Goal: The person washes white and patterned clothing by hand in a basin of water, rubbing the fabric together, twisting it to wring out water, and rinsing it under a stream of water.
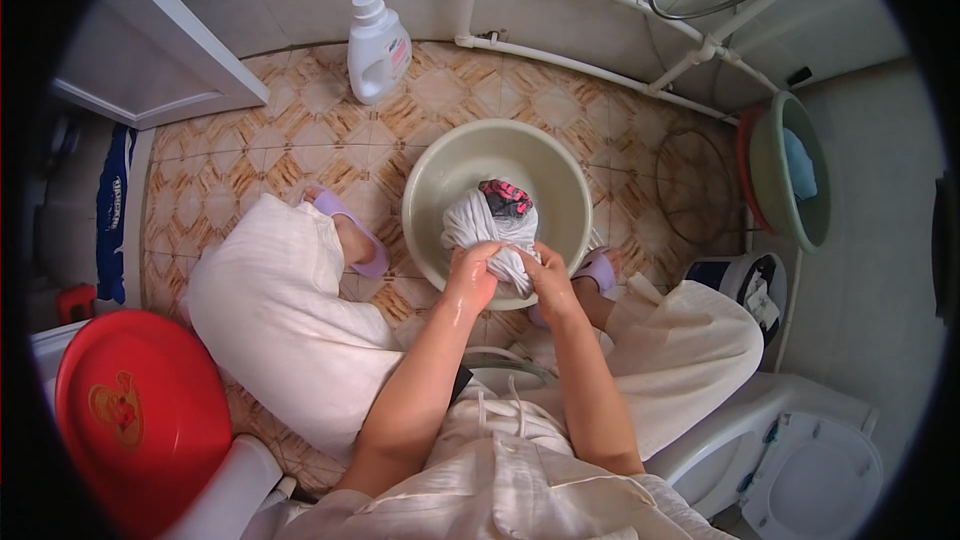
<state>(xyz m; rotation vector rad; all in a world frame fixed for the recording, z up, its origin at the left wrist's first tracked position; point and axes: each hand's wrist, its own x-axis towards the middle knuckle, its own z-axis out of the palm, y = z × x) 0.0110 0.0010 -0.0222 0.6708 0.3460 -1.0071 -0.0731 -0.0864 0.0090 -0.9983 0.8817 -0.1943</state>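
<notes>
Between my knees a round cream plastic basin (427,187) stands on the floor. Over its near half, my left hand (474,270) and my right hand (550,277) both grip a bunched white cloth (480,217). The cloth is gathered and twisted, and its near end pokes up between my fingers. A dark patch with a pink pattern (507,199) shows at its far side; whether it is part of the same garment I cannot tell. My left wrist and forearm look wet. The basin's bottom is partly hidden behind the cloth.
A white detergent bottle (379,52) stands on the tiled floor by the far wall. White pipes (585,71) run along that wall. Green (795,165) and red basins lean at the right, above a waste bin (757,300). A toilet (780,442) is at lower right, a red basin (142,397) at left.
</notes>
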